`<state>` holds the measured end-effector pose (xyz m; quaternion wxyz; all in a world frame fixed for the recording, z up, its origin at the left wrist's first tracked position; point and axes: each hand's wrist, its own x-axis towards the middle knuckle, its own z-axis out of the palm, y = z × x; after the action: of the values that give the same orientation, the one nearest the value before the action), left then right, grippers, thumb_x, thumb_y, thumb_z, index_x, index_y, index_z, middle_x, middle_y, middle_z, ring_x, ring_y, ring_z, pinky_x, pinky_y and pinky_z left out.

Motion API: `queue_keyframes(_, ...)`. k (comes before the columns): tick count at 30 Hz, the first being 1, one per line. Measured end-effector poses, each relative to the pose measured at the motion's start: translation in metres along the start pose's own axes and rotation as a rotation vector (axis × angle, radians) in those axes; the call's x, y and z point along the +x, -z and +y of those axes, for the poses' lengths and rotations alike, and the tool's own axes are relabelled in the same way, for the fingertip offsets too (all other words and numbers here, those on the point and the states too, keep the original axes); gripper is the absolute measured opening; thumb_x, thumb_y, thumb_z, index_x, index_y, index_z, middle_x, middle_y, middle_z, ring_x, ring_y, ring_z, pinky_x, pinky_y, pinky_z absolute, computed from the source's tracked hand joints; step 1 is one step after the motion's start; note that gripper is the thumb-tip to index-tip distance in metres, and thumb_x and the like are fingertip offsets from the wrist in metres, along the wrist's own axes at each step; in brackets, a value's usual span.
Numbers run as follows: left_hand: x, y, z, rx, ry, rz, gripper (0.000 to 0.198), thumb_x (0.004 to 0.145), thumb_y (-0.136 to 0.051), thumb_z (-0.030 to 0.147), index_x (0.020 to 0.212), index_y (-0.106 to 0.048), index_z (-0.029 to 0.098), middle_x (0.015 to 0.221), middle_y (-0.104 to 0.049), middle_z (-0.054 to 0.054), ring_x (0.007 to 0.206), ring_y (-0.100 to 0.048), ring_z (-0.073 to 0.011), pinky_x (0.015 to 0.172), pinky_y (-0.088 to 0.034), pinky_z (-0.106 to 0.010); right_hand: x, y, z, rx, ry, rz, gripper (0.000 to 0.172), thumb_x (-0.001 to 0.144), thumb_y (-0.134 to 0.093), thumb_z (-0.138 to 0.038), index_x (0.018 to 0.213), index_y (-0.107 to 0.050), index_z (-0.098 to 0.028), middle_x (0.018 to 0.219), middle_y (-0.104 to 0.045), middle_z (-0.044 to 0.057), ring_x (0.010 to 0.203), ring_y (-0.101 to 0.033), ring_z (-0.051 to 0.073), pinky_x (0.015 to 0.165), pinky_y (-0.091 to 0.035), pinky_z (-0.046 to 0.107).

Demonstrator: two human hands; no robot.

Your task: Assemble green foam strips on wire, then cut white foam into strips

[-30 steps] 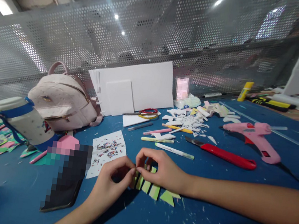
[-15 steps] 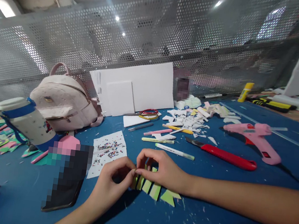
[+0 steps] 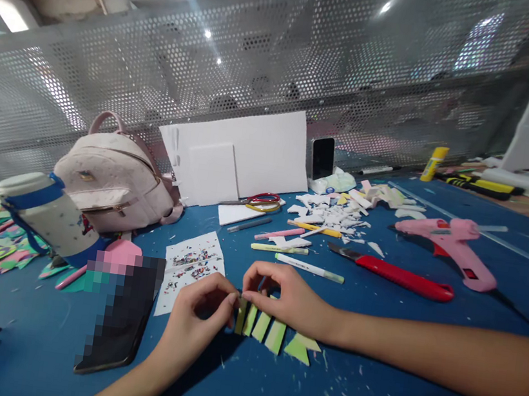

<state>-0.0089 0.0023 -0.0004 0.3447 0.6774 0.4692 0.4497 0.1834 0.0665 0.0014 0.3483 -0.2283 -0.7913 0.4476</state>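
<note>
The left hand (image 3: 194, 319) and right hand (image 3: 297, 300) make small pinches, just beside each other; I can't tell if they hold anything. Green strips (image 3: 276, 337) start close by the pinches and run partly under the right hand. Past that hand, a white pen (image 3: 307, 267) has writing too tiny to read.

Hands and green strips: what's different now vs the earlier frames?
The left hand and right hand, fingertips together earlier, have parted slightly, baring more of the leftmost green strip. Whether either let go of anything, I can't tell. The other green strips, red knife and pink glue gun stayed put.
</note>
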Motion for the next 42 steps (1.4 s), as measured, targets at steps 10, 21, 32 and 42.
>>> queue_keyframes(10, 0.0024, 0.0001, -0.0012, -0.004, 0.028, 0.032, 0.021, 0.094, -0.059, 0.029, 0.079, -0.066, 0.016, 0.065, -0.063, 0.001, 0.051, -0.058, -0.0085, 0.049, -0.042, -0.016, 0.0008, 0.0009, 0.0016, 0.061, -0.023, 0.053, 0.009, 0.091, -0.063, -0.024, 0.086, -0.064, -0.018, 0.086, -0.064, 0.000, 0.078, -0.058, 0.013, 0.070, -0.045, 0.026)
queue_keyframes(21, 0.0035, -0.0017, -0.0028, -0.021, 0.036, 0.030, 0.014, 0.090, -0.064, 0.026, 0.082, -0.069, 0.017, 0.066, -0.065, 0.001, 0.051, -0.061, -0.0079, 0.051, -0.047, -0.016, 0.0014, -0.0002, 0.0041, 0.051, -0.017, 0.043, 0.008, 0.093, -0.060, -0.025, 0.088, -0.062, -0.019, 0.087, -0.062, -0.001, 0.079, -0.055, 0.013, 0.068, -0.043, 0.026)
queue_keyframes(32, 0.0022, -0.0026, -0.0040, -0.066, 0.074, 0.055, 0.011, 0.086, -0.068, 0.025, 0.095, -0.072, 0.019, 0.075, -0.072, -0.001, 0.053, -0.063, -0.0092, 0.050, -0.051, -0.016, 0.0003, 0.0004, 0.0019, 0.022, -0.020, 0.046, 0.007, 0.093, -0.058, -0.025, 0.088, -0.060, -0.020, 0.089, -0.061, 0.000, 0.079, -0.055, 0.014, 0.068, -0.043, 0.028)
queue_keyframes(42, 0.0026, -0.0023, -0.0042, -0.058, 0.053, 0.065, 0.008, 0.087, -0.068, 0.025, 0.086, -0.072, 0.018, 0.069, -0.070, 0.000, 0.053, -0.065, -0.0106, 0.052, -0.052, -0.018, -0.0006, -0.0003, 0.0031, 0.003, -0.004, 0.050, 0.008, 0.094, -0.058, -0.025, 0.088, -0.060, -0.020, 0.088, -0.062, 0.000, 0.080, -0.055, 0.014, 0.068, -0.042, 0.028)
